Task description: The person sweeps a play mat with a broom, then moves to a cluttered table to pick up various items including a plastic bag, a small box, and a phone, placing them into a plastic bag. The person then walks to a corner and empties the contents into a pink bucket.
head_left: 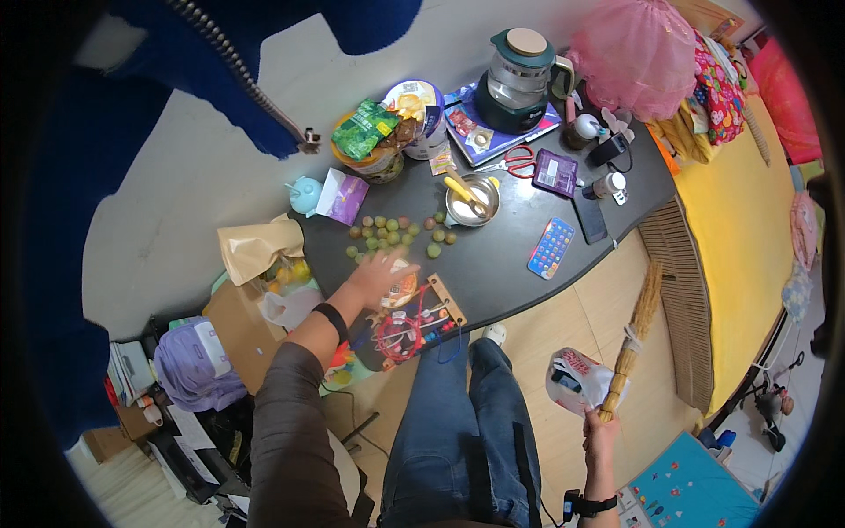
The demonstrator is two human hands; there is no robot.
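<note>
My right hand (600,433) is closed round the lower end of a small straw hand broom (635,348), its bristles pointing up and away. Behind the grip is a white plastic bag (576,380) with red print and something dark inside; I cannot tell if my fingers hold it too. At the near left of the dark table, my left hand (374,277) is slightly smeared by motion. It lies beside or over a round orange-and-white package (401,287); contact is unclear. Green and reddish grape-like fruits (387,231) lie scattered just beyond its fingers.
A wooden toy with red wire (414,327) sits by the dark table's (493,277) front edge. Farther back are a metal bowl (473,201), red scissors (519,162), a glass kettle (518,79) and a colourful phone-shaped object (552,248). A cardboard box (242,330) stands left, a yellow-covered bed (739,238) right.
</note>
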